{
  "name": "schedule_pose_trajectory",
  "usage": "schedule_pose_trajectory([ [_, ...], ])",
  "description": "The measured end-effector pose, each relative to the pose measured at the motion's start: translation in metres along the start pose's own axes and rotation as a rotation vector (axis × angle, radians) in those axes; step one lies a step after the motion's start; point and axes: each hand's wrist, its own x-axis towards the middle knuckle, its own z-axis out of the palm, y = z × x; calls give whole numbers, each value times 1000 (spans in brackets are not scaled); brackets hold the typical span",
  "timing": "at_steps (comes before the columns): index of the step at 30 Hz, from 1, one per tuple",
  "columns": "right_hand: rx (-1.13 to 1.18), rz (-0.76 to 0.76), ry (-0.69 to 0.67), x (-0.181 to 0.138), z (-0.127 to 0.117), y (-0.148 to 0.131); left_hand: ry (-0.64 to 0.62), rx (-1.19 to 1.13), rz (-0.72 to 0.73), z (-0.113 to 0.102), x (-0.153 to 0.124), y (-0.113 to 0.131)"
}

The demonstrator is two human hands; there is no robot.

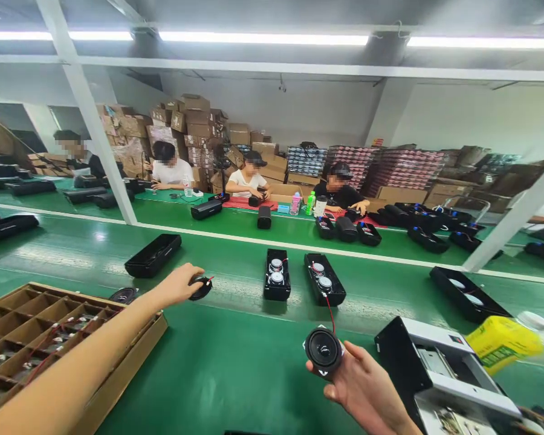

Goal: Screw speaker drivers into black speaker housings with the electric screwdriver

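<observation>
My right hand (367,386) grips a round black speaker driver (324,349) by its edge, cone facing me. A red wire (332,313) rises behind it toward a black speaker housing (335,287) that has two round silver-backed drivers in it. Out over the belt, my left hand (184,283) has its fingers around another dark speaker driver (201,289) with a short red wire. Near my left forearm, a further driver (123,295) lies by the divided cardboard box (156,332). A second housing (276,254) with two drivers stands left of the first.
A black-and-white machine (448,362) stands at right beside a yellow bottle (503,344). Black housings (153,255) lie along the green belt (86,241). White posts (97,133) rise from the line. Across it, several people (249,181) sit working, with stacked cartons (199,121) behind.
</observation>
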Motion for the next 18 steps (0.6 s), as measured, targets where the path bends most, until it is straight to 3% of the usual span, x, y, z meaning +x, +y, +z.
schedule_pose_trajectory([
  [3, 50, -15, -39, -33, -15, 5, 93, 50, 88, 38, -61, 38],
  [6, 68, -4, 13, -58, -34, 16, 158, 95, 65, 81, -128, 65],
  [9, 97, -3, 42, -71, -50, 30, 168, 127, 14, 112, -175, 79],
  [13, 141, -10, 74, -75, -54, 46, 92, 120, 8, 129, -203, 84],
  [18, 220, -33, 129, -81, -48, 56, -73, -17, 97, 118, -211, 73],
])
